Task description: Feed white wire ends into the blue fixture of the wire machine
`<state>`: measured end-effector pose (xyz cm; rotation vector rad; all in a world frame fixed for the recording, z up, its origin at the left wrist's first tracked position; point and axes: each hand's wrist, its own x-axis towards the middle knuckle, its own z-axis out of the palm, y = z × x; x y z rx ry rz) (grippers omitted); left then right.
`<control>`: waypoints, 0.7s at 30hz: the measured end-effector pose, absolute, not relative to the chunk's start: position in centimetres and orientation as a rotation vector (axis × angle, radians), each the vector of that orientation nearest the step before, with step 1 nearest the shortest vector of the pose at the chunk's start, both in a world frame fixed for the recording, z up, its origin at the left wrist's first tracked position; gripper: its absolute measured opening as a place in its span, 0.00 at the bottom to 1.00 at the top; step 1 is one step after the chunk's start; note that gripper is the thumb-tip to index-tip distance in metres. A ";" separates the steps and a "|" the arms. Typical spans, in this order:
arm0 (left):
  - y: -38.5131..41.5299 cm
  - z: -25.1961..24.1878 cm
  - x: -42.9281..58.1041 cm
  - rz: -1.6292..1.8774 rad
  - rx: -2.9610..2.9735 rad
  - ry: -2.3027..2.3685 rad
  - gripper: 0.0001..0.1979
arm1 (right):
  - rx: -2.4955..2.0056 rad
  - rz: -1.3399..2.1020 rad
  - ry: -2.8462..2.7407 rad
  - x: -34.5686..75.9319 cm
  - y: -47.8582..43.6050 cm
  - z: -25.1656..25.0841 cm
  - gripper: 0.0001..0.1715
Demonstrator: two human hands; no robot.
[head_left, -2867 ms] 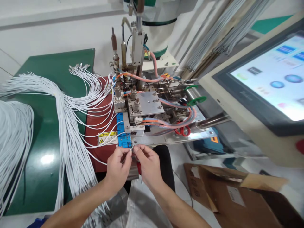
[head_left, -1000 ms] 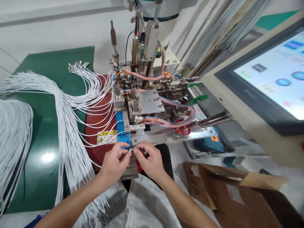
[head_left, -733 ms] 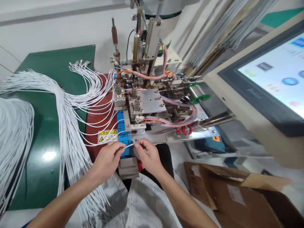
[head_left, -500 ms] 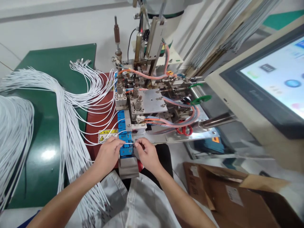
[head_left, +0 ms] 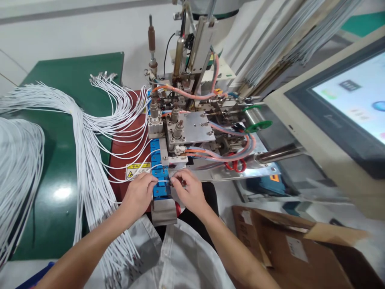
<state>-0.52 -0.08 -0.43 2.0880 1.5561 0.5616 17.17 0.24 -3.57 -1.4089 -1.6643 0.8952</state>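
Between my two hands a short stretch of white cable [head_left: 163,181] lies across the blue fixture blocks [head_left: 160,192] at the machine's near end. My left hand [head_left: 138,193] pinches the cable left of the blocks. On the other side, my right hand [head_left: 189,190] is closed with thumb and forefinger at the cable's end; the tip is hidden by the fingers. Other white cables run from the blue blocks leftward into a large bundle of white cables [head_left: 78,132], which hangs over the green table.
The machine's metal plate [head_left: 195,127] and air hoses stand just beyond my hands. A wire spool with green flanges [head_left: 259,127] sits to the right. A touchscreen [head_left: 355,92] leans in at far right, above an open cardboard box [head_left: 303,257]. The green table [head_left: 60,224] is at left.
The whole view has shifted slightly, with the machine and screen a little further right. Both hands keep their place at the cable over the blue blocks.
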 end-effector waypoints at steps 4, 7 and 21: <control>-0.1 -0.5 -0.6 0.557 2.086 1.549 0.07 | -1.472 0.939 -1.614 16.9 0.0 -4.0 0.10; -0.1 -0.5 -0.6 0.548 2.094 1.554 0.07 | -1.520 0.958 -1.616 16.9 0.1 -4.1 0.13; -0.5 -0.5 -0.3 0.525 2.148 1.572 0.08 | -1.504 0.739 -1.838 16.2 0.4 -4.3 0.17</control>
